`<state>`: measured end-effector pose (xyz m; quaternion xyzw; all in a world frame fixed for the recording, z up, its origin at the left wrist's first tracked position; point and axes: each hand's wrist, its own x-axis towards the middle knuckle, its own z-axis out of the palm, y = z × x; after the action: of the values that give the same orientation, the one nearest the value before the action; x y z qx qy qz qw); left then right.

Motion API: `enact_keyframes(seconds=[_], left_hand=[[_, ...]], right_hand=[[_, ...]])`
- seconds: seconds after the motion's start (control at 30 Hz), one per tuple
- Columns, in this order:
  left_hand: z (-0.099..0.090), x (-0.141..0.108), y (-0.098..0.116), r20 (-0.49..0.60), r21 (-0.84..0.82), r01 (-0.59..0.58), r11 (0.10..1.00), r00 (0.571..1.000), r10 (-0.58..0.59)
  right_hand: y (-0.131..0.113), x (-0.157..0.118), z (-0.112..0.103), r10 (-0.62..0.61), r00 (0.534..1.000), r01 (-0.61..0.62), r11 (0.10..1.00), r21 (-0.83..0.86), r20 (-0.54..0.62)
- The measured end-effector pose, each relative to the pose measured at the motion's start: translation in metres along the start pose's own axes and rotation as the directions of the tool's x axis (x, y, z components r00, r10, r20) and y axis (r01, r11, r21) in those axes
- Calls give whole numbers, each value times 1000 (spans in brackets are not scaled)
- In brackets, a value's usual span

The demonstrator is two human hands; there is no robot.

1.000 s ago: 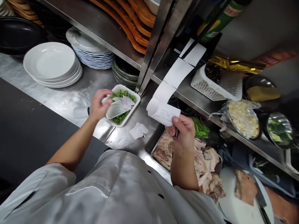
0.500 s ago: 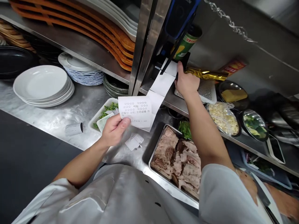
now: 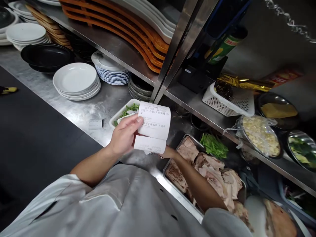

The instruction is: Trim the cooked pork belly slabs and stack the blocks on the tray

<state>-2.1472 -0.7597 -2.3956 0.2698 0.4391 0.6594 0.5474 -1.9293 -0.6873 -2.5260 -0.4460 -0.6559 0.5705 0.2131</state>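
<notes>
My left hand (image 3: 125, 133) is closed on a strip of printed order tickets (image 3: 155, 126), thumb on the front. The strip curls, and its lower slip folds forward. My right hand (image 3: 168, 152) is low behind that slip, close to the metal counter; its fingers are hidden by the paper. Behind the tickets, a white tub (image 3: 112, 122) holds chopped green herbs (image 3: 125, 112). Below my right forearm lies a metal tray (image 3: 200, 213) of large cooked meat pieces (image 3: 214, 179).
White plates (image 3: 75, 79) and blue-edged plates (image 3: 112, 74) are stacked at the back left. A curled paper piece (image 3: 96, 124) lies near the counter edge. On the right shelf are a white basket (image 3: 227, 100) and steel bowls (image 3: 262, 135). Leafy greens (image 3: 214, 145) sit behind the meat.
My right hand has come down from the shelf's dark device to behind the tickets. The ticket strip no longer stretches up to the device. The view has shifted left.
</notes>
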Motion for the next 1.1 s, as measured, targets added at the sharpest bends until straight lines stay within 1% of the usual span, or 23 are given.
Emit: enact_keyframes(seconds=[0.03, 0.07, 0.1, 0.13, 0.17, 0.2, 0.27, 0.37, 0.43, 0.5, 0.63, 0.7, 0.77, 0.83, 0.9, 0.93, 1.0, 1.03, 1.1], left_hand=[[-2, -5, -3, 4, -7, 34, 999, 999, -34], [-3, -9, -5, 10, -14, 67, 998, 998, -67], [-4, -13, -8, 13, -21, 95, 995, 995, -94], [-5, -17, -10, 13, -30, 117, 993, 993, -116], [-6, -20, -12, 9, -38, 136, 990, 991, -136], [-6, -23, -14, 1, -45, 153, 987, 988, -153], [-8, -27, -20, -10, -55, 184, 981, 983, -185], [-11, -35, -31, -3, -51, 207, 977, 978, -207], [-13, -41, -39, 11, -40, 200, 979, 980, -200], [-15, -46, -44, 23, -23, 185, 982, 983, -185], [-19, -56, -52, 36, 20, 167, 986, 985, -168], [-20, -58, -54, 32, 40, 162, 986, 986, -163], [-22, -61, -57, 24, 55, 151, 987, 988, -153], [-23, -63, -60, 20, 63, 141, 988, 990, -142], [-24, -65, -63, 24, 69, 135, 988, 990, -137], [-24, -65, -65, 29, 75, 134, 988, 990, -137], [-25, -65, -70, 44, 100, 128, 987, 990, -133], [-26, -64, -74, 51, 118, 111, 987, 992, -118], [-28, -60, -83, 84, 174, 35, 984, 995, -50]], right_hand=[[13, -14, 8, 66, 995, -71, 996, 56, 75], [23, -26, 13, 135, 980, -152, 982, 108, 147], [30, -36, 15, 199, 961, -237, 950, 202, 191], [32, -44, 14, 246, 946, -302, 906, 297, 213], [31, -51, 11, 274, 939, -335, 860, 386, 206], [26, -58, 7, 283, 943, -332, 826, 455, 175], [9, -69, 0, 270, 959, -275, 795, 541, 90], [-25, -86, -4, 202, 976, -110, 782, 613, -83], [-44, -95, -2, 141, 973, 5, 781, 625, -184], [-56, -101, 2, 95, 966, 80, 776, 626, -241], [-66, -103, 14, 97, 950, 99, 809, 579, -298], [-69, -100, 19, 91, 933, 126, 824, 552, -348], [-73, -95, 22, 49, 899, 211, 822, 529, -435], [-78, -90, 25, 4, 853, 306, 807, 506, -521], [-82, -85, 28, -19, 819, 364, 791, 492, -574], [-83, -83, 30, -22, 813, 374, 785, 494, -582], [-86, -81, 35, -19, 818, 374, 777, 507, -575], [-87, -79, 38, -17, 825, 368, 774, 515, -565], [-87, -76, 41, -6, 844, 349, 765, 541, -536]])
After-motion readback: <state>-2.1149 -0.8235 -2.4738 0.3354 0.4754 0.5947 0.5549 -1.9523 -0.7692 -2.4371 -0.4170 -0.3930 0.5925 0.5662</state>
